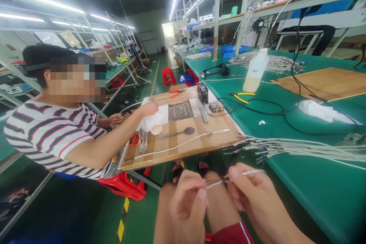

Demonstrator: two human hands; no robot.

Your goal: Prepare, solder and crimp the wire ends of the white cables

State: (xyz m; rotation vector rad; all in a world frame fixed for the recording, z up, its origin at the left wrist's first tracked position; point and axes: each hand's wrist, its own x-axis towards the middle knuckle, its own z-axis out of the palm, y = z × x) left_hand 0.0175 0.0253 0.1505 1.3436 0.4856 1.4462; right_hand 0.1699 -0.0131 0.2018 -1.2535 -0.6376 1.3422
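Observation:
Above my lap, my left hand (191, 202) pinches the thin split strands at one end of a white cable (254, 172). My right hand (251, 192) grips that cable where its sheath stops, thumb against forefinger. Between the hands run a few fine strands (215, 183), some dark and some pale. Beyond my hands lies a cardboard-covered table (197, 144) with another white cable (183, 145) across it. To the right, a bundle of white cables (286, 146) hangs over the green bench edge, its ends pointing towards the cardboard.
A person (71, 129) in a striped shirt works at the left of the cardboard, handling a white cable. A dark spoon (187, 130), orange-handled pliers (176, 92) and a small black fan (203, 92) lie there. The green bench (311, 190) holds yellow-handled pliers (242, 97) and a bottle (255, 71).

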